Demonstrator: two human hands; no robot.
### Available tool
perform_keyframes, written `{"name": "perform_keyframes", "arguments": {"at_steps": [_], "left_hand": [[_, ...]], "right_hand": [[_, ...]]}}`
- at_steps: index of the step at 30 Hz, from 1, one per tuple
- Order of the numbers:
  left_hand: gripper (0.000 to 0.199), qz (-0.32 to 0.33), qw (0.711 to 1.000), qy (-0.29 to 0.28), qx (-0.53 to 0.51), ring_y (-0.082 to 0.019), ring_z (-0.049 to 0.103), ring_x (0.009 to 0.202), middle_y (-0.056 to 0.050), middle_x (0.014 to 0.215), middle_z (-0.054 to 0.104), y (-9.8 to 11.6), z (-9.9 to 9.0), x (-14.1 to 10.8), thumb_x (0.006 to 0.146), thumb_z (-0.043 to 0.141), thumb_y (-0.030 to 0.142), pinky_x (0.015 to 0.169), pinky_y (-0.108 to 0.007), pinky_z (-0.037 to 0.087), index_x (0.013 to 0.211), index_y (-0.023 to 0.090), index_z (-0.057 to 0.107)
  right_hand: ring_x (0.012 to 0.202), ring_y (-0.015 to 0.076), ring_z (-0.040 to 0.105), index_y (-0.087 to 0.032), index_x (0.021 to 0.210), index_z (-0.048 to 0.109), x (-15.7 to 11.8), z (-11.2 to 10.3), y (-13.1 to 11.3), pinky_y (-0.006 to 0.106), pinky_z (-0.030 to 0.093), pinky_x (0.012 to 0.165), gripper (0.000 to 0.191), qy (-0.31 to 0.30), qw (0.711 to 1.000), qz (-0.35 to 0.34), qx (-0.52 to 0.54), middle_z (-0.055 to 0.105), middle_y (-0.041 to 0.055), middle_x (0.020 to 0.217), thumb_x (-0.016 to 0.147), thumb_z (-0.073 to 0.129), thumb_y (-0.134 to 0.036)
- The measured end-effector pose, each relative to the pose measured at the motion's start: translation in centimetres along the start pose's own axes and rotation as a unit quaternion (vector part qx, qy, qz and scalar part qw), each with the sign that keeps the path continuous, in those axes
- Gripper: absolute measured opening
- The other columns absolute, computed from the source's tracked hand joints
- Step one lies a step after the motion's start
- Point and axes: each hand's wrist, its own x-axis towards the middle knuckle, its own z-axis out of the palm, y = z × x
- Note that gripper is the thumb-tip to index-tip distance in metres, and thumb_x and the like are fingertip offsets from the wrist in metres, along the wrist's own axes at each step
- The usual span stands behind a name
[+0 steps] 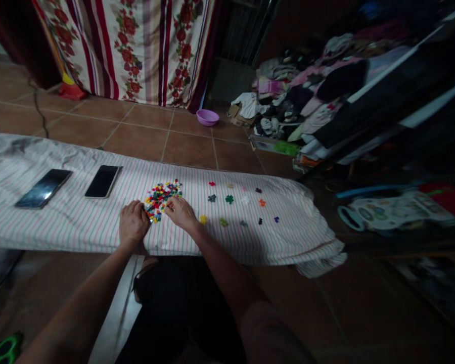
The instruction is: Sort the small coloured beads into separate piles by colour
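A heap of tiny multicoloured pieces lies on a striped cloth. At its left edge rests my left hand, fingers curled down against the pieces; anything in them is hidden. From the right, my right hand reaches over the heap with thumb and forefinger pinched together, and what they hold is too small to name. Right of the heap, small groups sorted by colour sit in rows, among them a yellow group, a dark green group, a red group and an orange group.
Two phones lie on the cloth to the left, a larger dark phone and a smaller phone. Beyond, a purple basin stands on the tiled floor before a flowered curtain. Clothes are piled at the back right.
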Motion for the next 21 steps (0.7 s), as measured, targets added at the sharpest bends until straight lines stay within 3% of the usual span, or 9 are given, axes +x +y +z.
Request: {"name": "perform_keyframes", "arguments": {"at_steps": [8,14,21], "left_hand": [[0.030,0.014,1.000,0.006,0.017,-0.031,0.059,0.111,-0.016,0.118,0.066,-0.2,-0.1,0.0,0.087,0.041,0.020,0.101,-0.049,0.044,0.106,0.015,0.064],[0.032,0.022,0.999,0.010,0.030,-0.031,0.059,0.111,-0.018,0.120,0.065,-0.1,-0.2,-0.1,0.088,0.038,0.021,0.100,-0.049,0.044,0.107,0.014,0.063],[0.034,0.017,0.999,-0.003,0.039,-0.031,0.060,0.108,-0.018,0.118,0.066,0.0,-0.5,0.0,0.088,0.037,0.024,0.100,-0.047,0.044,0.106,0.013,0.063]], "right_hand": [[0.094,0.0183,0.066,-0.022,0.101,0.067,-3.2,-3.5,2.4,0.030,0.047,0.090,0.017,0.040,0.997,0.063,-0.029,0.074,0.0039,0.096,0.090,0.055,-0.018],[0.092,0.0176,0.067,-0.021,0.103,0.070,-6.8,-6.1,5.7,0.030,0.051,0.090,0.023,0.126,0.986,0.106,0.004,0.074,0.0046,0.100,0.091,0.051,-0.021],[0.095,0.0208,0.066,-0.022,0.094,0.073,-11.2,-9.6,9.7,0.034,0.053,0.087,0.026,0.252,0.949,0.189,0.020,0.072,0.0078,0.101,0.084,0.049,-0.023]]}}
